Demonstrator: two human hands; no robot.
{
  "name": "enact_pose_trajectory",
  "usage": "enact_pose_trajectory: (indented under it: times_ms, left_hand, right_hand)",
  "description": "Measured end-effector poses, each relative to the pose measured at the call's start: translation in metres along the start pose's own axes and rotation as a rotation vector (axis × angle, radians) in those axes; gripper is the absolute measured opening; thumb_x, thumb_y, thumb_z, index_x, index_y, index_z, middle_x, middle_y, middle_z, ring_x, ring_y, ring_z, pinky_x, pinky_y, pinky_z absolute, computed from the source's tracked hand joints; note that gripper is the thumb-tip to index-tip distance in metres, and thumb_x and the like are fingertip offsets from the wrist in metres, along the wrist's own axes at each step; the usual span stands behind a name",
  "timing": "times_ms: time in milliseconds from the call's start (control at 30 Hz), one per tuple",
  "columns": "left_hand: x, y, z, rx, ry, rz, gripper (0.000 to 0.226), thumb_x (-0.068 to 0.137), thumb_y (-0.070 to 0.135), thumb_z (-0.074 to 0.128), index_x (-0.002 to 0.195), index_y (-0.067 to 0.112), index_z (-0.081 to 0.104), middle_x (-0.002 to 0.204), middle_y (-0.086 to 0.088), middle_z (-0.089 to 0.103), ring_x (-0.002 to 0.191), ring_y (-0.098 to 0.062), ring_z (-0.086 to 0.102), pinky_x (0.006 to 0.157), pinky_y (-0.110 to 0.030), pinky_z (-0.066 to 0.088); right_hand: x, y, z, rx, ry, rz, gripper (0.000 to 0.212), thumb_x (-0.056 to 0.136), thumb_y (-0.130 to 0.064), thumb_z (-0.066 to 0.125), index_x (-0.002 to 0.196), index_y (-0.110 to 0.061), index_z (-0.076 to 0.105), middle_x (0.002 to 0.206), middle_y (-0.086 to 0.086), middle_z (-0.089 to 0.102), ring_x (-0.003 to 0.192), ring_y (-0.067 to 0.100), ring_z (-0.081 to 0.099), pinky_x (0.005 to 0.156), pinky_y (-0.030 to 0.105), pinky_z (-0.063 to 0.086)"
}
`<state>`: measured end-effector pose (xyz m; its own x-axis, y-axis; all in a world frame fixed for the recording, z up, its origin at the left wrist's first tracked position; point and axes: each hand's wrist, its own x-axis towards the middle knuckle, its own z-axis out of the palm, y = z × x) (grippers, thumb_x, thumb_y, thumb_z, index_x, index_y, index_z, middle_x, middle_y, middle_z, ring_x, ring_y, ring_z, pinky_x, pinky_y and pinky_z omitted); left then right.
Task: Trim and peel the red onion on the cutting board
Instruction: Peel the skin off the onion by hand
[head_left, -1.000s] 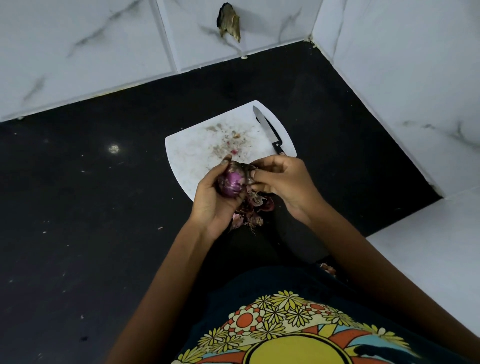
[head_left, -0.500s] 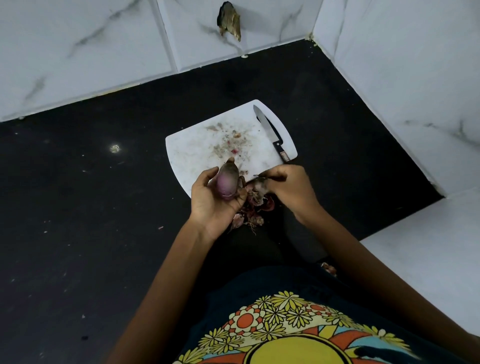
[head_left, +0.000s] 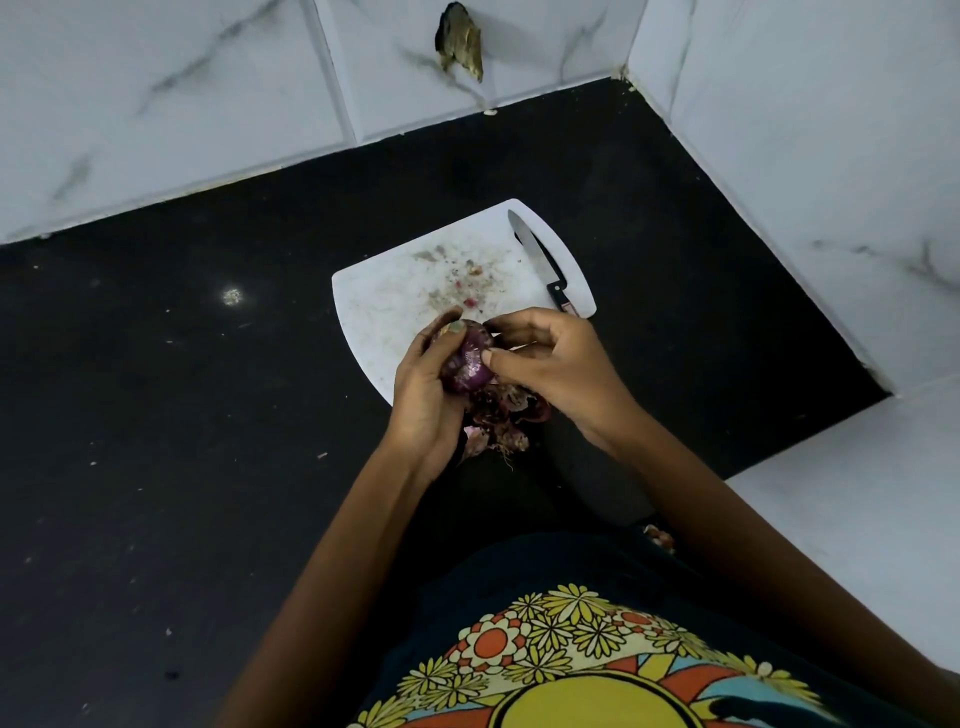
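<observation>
A: Entry, this moment. Where is the red onion (head_left: 470, 364)?

B: Off the board, held in the air over the near edge of the white cutting board (head_left: 395, 306). The left hand (head_left: 423, 400) cups it from below and from the left, fingers curled round it, thumb across the top.

A: And the right hand (head_left: 553, 364)?

B: Just to the right of the onion, touching it. Thumb tip and forefinger press on its right flank, fingers curled in a pinch. Whether a flap of skin is caught between them, I cannot tell; too small.

A: The axis?

B: Judgement only: long axis runs roughly away from the person and a little leftward, far end under the left thumb. The purple flesh that shows faces up and right, toward the right fingertips. So the peeling pull would go rightward and down, away from the left palm.

A: Which hand is nearer the work?

B: Both touch. Left holds, right strips.

A: Beneath them?

B: A heap of dry peels (head_left: 501, 415) directly under the onion, at the board's near edge. The knife (head_left: 540, 265) lies idle along the right side of the board, tip pointing away, apart from both hands.

A: Surface, room?

B: Black speckled counter (head_left: 182, 415), scattered crumbs. White marble-veined wall tiles (head_left: 156, 78) behind and to the right, one with a broken hole (head_left: 460, 41).
</observation>
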<state>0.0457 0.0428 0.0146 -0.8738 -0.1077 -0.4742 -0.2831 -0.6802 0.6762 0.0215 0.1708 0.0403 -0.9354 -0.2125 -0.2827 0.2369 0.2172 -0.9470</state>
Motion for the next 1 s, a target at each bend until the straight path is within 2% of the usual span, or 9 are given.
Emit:
enact_pose_trajectory:
  times_ms: [67,167,300,400,533,667,800,900,1000]
  left_hand:
    - [-0.001,-0.0018,0.0007,0.054,0.013,-0.003,0.025,0.093,0.009,0.053,0.118,0.01,0.057,0.101,-0.009,0.066,0.091,-0.021,0.063,0.085,-0.038,0.051]
    - [-0.0018,-0.002,0.0023,0.08,0.016,-0.015,0.021,0.093,0.009,0.054,0.113,0.013,0.058,0.103,-0.01,0.065,0.094,-0.024,0.062,0.087,-0.044,0.049]
    - [-0.0014,-0.0014,0.0017,0.058,0.005,-0.033,0.019,0.093,0.01,0.054,0.11,0.013,0.059,0.097,-0.007,0.067,0.084,-0.018,0.065,0.073,-0.035,0.054]
    - [-0.0016,-0.0002,0.0012,0.024,0.01,-0.074,0.016,0.093,0.017,0.054,0.109,0.014,0.057,0.099,-0.005,0.064,0.08,-0.013,0.063,0.058,-0.025,0.053]
    - [-0.0005,-0.0007,0.0007,0.014,0.015,-0.068,0.02,0.093,0.017,0.054,0.113,0.013,0.056,0.101,-0.005,0.064,0.083,-0.013,0.063,0.061,-0.025,0.054]
    - [0.001,-0.0021,-0.0011,0.035,0.005,-0.05,0.021,0.093,0.016,0.054,0.113,0.011,0.055,0.09,-0.003,0.065,0.078,-0.012,0.063,0.066,-0.026,0.053]
    - [0.002,-0.0026,-0.0031,0.035,0.003,-0.075,0.023,0.093,0.021,0.054,0.113,0.011,0.056,0.094,-0.004,0.064,0.077,-0.01,0.062,0.062,-0.024,0.052]
    - [0.0022,-0.0021,-0.0041,0.015,-0.01,-0.116,0.019,0.092,0.026,0.054,0.104,0.011,0.058,0.093,-0.004,0.062,0.077,-0.012,0.059,0.065,-0.025,0.049]
    - [0.0019,-0.003,-0.0033,-0.014,-0.007,-0.123,0.021,0.093,0.025,0.053,0.106,0.009,0.057,0.097,-0.007,0.063,0.08,-0.014,0.061,0.062,-0.026,0.053]
  right_hand:
    - [0.0003,-0.0004,0.0002,-0.044,0.009,-0.034,0.031,0.076,-0.004,0.074,0.106,-0.004,0.067,0.093,0.005,0.071,0.079,0.008,0.068,0.072,0.017,0.055]
    - [0.0002,-0.0006,0.0003,-0.102,0.014,-0.044,0.031,0.073,-0.007,0.073,0.104,-0.007,0.068,0.092,0.002,0.071,0.081,0.009,0.068,0.073,0.019,0.056]
    - [0.0014,-0.0015,-0.0021,-0.116,0.024,-0.052,0.025,0.073,-0.003,0.071,0.097,-0.009,0.071,0.089,0.003,0.072,0.082,0.012,0.069,0.074,0.021,0.057]
    - [0.0026,-0.0004,-0.0047,0.017,0.03,-0.001,0.02,0.077,0.007,0.063,0.088,-0.008,0.071,0.085,0.01,0.072,0.074,0.015,0.069,0.067,0.022,0.058]
    - [0.0006,-0.0032,-0.0038,0.095,0.008,0.037,0.011,0.081,-0.003,0.07,0.092,-0.003,0.069,0.088,0.015,0.071,0.071,0.014,0.069,0.062,0.019,0.056]
    - [0.0018,-0.0029,-0.0018,0.005,0.019,0.021,0.021,0.073,-0.007,0.078,0.092,-0.007,0.068,0.088,0.008,0.071,0.082,0.02,0.069,0.072,0.031,0.06]
    - [0.0034,-0.0027,-0.001,0.0,0.019,0.022,0.021,0.074,0.0,0.074,0.094,-0.002,0.068,0.086,0.008,0.07,0.078,0.014,0.066,0.071,0.026,0.058]
    - [0.0023,-0.0036,-0.0011,0.085,0.006,0.045,0.018,0.078,0.006,0.067,0.095,0.002,0.068,0.089,0.016,0.07,0.073,0.015,0.067,0.065,0.021,0.058]
    - [0.0008,-0.006,-0.0013,0.102,0.014,0.075,0.016,0.08,-0.003,0.071,0.095,0.002,0.068,0.09,0.018,0.07,0.065,0.013,0.067,0.059,0.019,0.056]
